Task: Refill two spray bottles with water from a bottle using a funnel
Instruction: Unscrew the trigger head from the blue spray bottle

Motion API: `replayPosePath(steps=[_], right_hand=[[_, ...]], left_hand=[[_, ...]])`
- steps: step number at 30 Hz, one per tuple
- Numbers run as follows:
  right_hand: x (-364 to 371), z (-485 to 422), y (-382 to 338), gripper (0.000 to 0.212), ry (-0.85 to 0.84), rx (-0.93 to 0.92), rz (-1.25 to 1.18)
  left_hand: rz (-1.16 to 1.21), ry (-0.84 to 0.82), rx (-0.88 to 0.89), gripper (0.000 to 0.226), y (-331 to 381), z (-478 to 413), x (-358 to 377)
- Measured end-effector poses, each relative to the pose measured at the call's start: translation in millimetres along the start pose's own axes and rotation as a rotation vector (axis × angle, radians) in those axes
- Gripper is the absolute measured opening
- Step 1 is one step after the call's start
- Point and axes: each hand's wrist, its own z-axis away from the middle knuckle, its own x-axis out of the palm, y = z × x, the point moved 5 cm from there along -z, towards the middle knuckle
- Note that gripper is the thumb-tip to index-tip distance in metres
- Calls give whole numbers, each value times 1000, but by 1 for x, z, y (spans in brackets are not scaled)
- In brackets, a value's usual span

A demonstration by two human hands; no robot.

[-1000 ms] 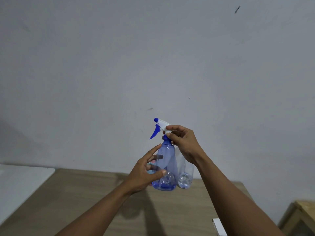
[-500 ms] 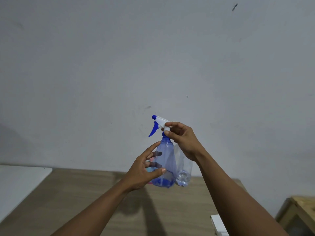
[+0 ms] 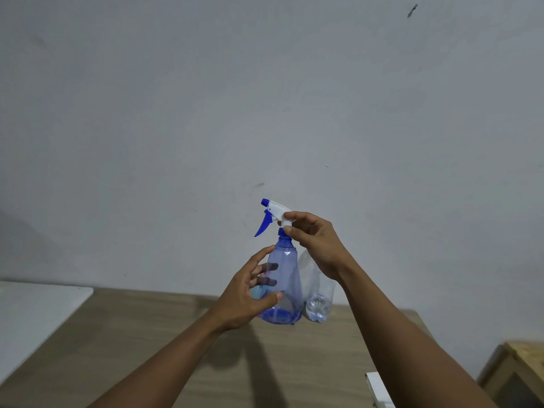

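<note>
Spray bottle point(image 3: 287, 287): translucent blue, upright, at centre of view, its base level with the far edge of the table point(image 3: 147, 348); whether the base rests on the table or is held just clear of it cannot be told. Contents: no liquid line can be made out through the tinted wall, so the fill level cannot be told. Spray head point(image 3: 273, 213): white with blue nozzle and trigger, seated on the bottle's blue neck, nozzle pointing left. Right hand point(image 3: 318, 242): above and to the right of the bottle, thumb and fingertips closed in a pinch on the white collar of the spray head. Left hand point(image 3: 247, 298): wrapped round the bottle's lower body, thumb across the front and fingers curled behind, where they show as dark shapes through the plastic. Clear bottle point(image 3: 318, 304): just to the right of the spray bottle and behind it, its upper part hidden by the right wrist; contents cannot be told. A pink and teal item point(image 3: 256, 291) shows behind the left hand, left of the spray bottle; it is too hidden to identify. White surface point(image 3: 35, 319): well to the left of the spray bottle, beside the table. White object point(image 3: 378, 387): on the table's near right part, cut by the frame edge. Wooden furniture point(image 3: 524, 366): far right, below table level.
</note>
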Motion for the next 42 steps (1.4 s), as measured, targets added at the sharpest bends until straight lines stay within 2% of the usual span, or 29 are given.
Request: replayPosePath(steps=[22, 27, 34, 38, 42], right_hand=[[6, -9, 11, 30, 17, -3, 16], [-6, -14, 8, 30, 118, -32, 20], [-61, -11, 2, 27, 456, -141, -125], [-90, 5, 33, 26, 488, -59, -1], [-91, 35, 111, 27, 359, 136, 158]], left_hand=[[-26, 13, 12, 85, -22, -5, -3], [-64, 14, 17, 86, -34, 2, -1], [-247, 6, 57, 79, -94, 40, 11], [-348, 22, -24, 84, -142, 66, 16], [-397, 34, -6, 86, -173, 76, 30]])
